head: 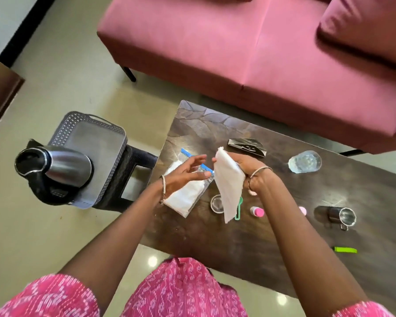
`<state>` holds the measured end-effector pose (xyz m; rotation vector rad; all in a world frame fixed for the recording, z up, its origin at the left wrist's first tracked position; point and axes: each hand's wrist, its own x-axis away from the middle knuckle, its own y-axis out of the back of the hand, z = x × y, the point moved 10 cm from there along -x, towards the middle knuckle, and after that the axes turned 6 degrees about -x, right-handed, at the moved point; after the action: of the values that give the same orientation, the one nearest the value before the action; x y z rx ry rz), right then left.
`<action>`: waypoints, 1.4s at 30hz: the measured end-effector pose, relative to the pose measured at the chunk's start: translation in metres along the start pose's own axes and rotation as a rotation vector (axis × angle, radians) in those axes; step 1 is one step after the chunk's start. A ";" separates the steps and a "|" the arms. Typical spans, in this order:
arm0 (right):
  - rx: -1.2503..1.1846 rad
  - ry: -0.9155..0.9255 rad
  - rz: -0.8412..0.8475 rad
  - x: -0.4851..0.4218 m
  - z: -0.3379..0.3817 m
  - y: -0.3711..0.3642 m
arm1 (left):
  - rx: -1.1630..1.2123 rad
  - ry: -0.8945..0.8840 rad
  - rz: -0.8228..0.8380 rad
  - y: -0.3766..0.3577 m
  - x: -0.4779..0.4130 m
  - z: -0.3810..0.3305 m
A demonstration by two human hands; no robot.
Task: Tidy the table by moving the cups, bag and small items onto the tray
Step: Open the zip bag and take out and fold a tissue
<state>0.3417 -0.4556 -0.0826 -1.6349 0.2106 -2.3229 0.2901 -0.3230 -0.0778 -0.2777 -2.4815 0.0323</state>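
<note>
Item: zip bag [185, 199], flat on counter [249, 243], frame centre | left hand [183, 175]: grip spread over it, holding nothing | right hand [246, 169]: grip pinching white sheet [229, 191] | tray [101, 143]: mid-left, off the counter | I judge bag step underway; next needs sheet stowed, bag lifted leftward.
</note>
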 end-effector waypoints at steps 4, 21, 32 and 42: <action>-0.056 -0.002 0.038 0.029 0.013 -0.012 | 0.023 -0.079 0.190 -0.013 0.011 -0.038; -0.103 0.155 -0.090 0.118 0.016 -0.007 | -0.111 -0.416 -0.041 0.017 0.104 -0.153; -0.333 0.254 0.067 0.147 0.003 0.008 | -0.173 -0.459 0.068 -0.002 0.113 -0.182; -0.749 0.400 -0.220 0.145 -0.013 0.059 | -0.191 -0.480 0.053 -0.007 0.109 -0.194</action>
<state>0.2935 -0.5579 0.0259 -1.4845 1.1579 -2.9394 0.3203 -0.3157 0.1432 -0.4613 -2.9587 -0.1323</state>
